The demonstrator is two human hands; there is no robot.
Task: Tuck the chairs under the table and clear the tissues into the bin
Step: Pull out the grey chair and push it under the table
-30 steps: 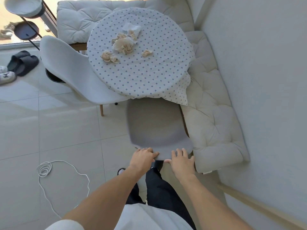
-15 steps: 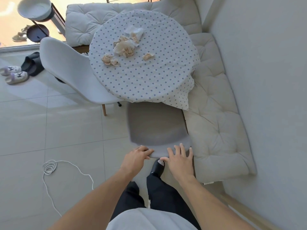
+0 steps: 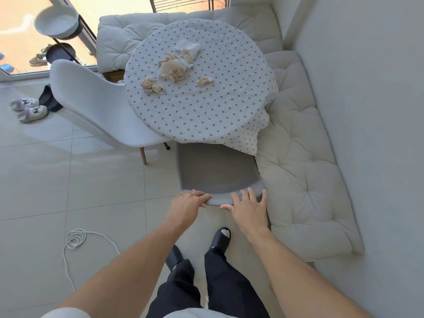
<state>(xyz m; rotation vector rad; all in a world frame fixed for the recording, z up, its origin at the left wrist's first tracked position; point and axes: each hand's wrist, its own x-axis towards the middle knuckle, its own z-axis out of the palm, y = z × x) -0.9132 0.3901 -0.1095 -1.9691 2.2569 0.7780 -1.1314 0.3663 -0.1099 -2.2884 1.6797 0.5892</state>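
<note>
A round table (image 3: 206, 115) under a dotted white cloth holds several crumpled tissues (image 3: 172, 70). A grey chair (image 3: 215, 171) stands right in front of me, its seat partly under the table's near edge. My left hand (image 3: 188, 203) grips the top of its backrest at the left. My right hand (image 3: 249, 206) lies on the backrest top at the right, fingers spread. A second white chair (image 3: 96, 106) stands at the table's left, seat front under the cloth. No bin is in view.
A cushioned bench (image 3: 302, 161) runs along the wall at the right and behind the table. A coiled white cord (image 3: 75, 239) lies on the tiled floor at left. Slippers (image 3: 29, 110) and a stand with a bowl (image 3: 57, 21) are at far left.
The grey chair has slid further under the table with both hands on its backrest. I have stepped forward, so the table sits closer in view.
</note>
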